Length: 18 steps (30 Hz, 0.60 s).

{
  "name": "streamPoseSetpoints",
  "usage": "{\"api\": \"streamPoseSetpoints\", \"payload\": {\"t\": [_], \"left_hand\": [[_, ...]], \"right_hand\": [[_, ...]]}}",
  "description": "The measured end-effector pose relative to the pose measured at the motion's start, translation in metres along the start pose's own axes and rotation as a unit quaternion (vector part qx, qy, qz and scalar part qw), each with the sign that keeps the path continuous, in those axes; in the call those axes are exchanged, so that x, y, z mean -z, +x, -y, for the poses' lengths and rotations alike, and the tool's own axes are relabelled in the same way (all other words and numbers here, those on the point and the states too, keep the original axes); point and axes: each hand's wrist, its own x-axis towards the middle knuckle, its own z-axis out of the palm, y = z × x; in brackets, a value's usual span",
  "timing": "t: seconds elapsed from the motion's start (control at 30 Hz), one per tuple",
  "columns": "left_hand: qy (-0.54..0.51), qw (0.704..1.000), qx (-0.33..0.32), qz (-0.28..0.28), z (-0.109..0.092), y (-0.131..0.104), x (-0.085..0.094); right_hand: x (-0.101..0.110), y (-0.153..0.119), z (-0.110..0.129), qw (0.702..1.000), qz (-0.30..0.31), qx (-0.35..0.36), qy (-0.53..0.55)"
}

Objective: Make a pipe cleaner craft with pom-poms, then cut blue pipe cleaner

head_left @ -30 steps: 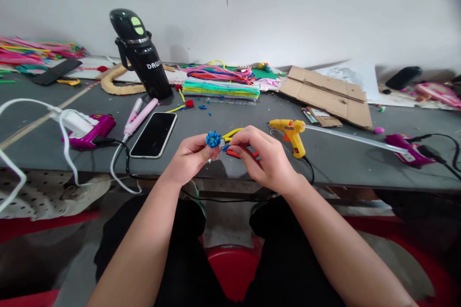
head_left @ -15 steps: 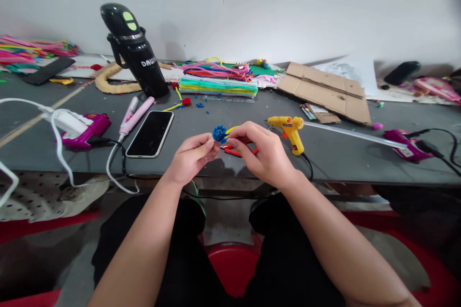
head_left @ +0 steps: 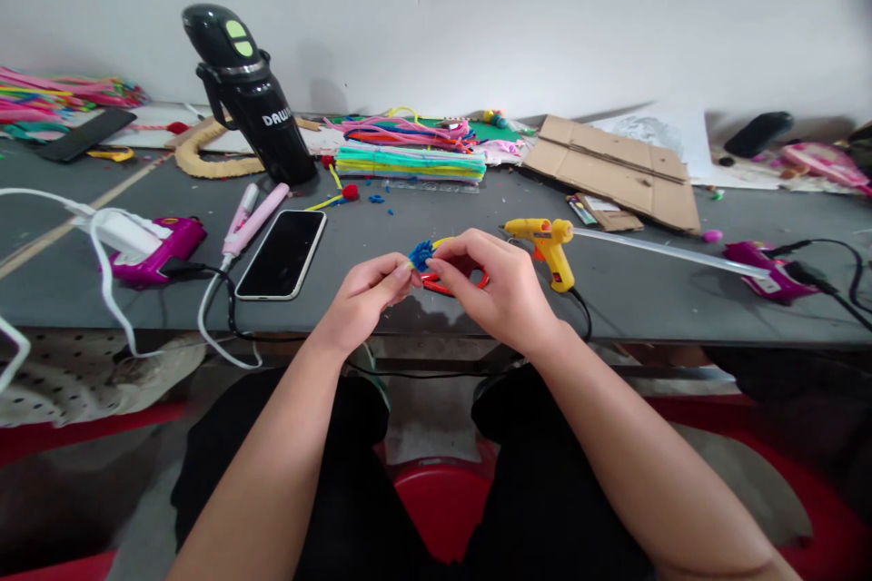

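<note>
Between my two hands, above the front part of the grey table, is a small fuzzy blue pipe-cleaner flower (head_left: 421,255). The thumb and fingers of my left hand (head_left: 371,293) pinch its left side. My right hand (head_left: 500,286) has its thumb and forefinger closed at the flower's right side, against the blue tufts. A yellow pipe cleaner (head_left: 444,242) shows behind the right fingers; whether it joins the flower is hidden. Red-handled pliers (head_left: 436,285) lie on the table just beneath, partly covered by my right hand.
Right of my hands lies a yellow glue gun (head_left: 555,245) with a cord. A phone (head_left: 282,254), a pink styling iron (head_left: 255,220) and a black bottle (head_left: 262,109) stand or lie left. Bundled pipe cleaners (head_left: 412,165) and cardboard (head_left: 613,168) are at the back.
The blue flower has turned and shifted slightly right, its tufts now pressed closer together. My right fingertips have come in against it, and my left hand has moved a little right.
</note>
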Motion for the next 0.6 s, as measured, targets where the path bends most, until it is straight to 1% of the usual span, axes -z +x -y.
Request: {"api": "streamPoseSetpoints", "payload": {"t": [0.13, 0.3, 0.5, 0.6], "left_hand": [[0.012, 1.000, -0.001, 0.000, 0.0006, -0.0005, 0.0010], [0.005, 1.000, -0.004, 0.010, -0.0007, -0.0012, 0.0010], [0.023, 1.000, -0.011, -0.016, 0.0004, -0.0013, 0.0019], [0.036, 0.999, -0.010, -0.018, 0.0015, -0.0012, 0.0033]], "right_hand": [[-0.0015, 0.0000, -0.0018, 1.000, -0.003, -0.008, 0.003], [-0.0021, -0.0003, -0.0024, 1.000, -0.003, -0.002, 0.000], [-0.0028, -0.0009, -0.0029, 1.000, 0.016, 0.006, -0.004], [-0.0027, -0.0014, -0.0026, 1.000, 0.021, 0.016, -0.015]]}}
